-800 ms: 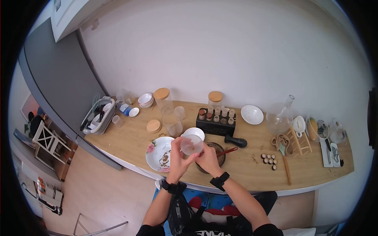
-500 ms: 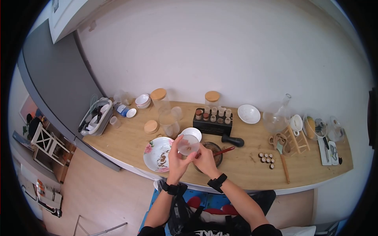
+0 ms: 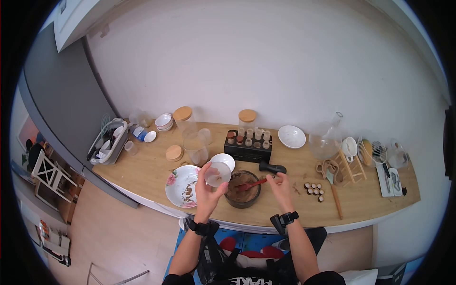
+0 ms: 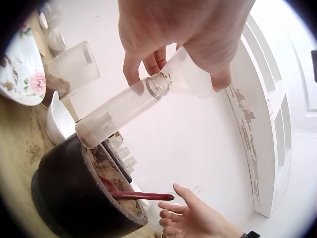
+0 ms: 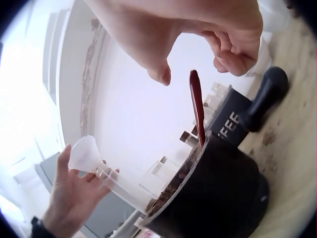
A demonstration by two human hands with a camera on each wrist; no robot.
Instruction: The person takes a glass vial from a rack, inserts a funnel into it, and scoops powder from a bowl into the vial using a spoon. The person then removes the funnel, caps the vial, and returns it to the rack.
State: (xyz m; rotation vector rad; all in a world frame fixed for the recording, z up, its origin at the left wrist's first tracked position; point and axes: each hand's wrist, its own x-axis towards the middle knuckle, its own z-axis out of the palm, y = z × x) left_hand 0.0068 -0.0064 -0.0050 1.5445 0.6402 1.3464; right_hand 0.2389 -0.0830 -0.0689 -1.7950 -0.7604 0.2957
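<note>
My left hand [image 3: 207, 199] holds a clear frosted funnel [image 3: 218, 174] whose stem sits in the neck of a clear tube-shaped bottle [image 4: 116, 114]. The bottle is tilted, its base close over the rim of a black mortar [image 4: 74, 191], with a little brown matter showing at the bottom. Brown powder [image 5: 174, 187] lies in the mortar. A dark red spoon [image 4: 143, 196] rests in it, handle leaning out over the rim. My right hand [image 3: 282, 192] is near the handle's end, thumb and fingers apart, nothing between them.
Left of the mortar lies a flowered plate [image 3: 173, 194] with brown bits; a white bowl [image 3: 225, 159] is behind. A black rack of small bottles [image 3: 247, 153], a black pestle [image 3: 272, 167] and several small caps [image 3: 314, 189] stand around. A wooden-handled spatula [image 3: 336, 202] lies farther right.
My right hand has come away from the funnel and bottle and moved right, to the spoon's handle. The left hand keeps holding the funnel and bottle. The head view has shifted slightly.
</note>
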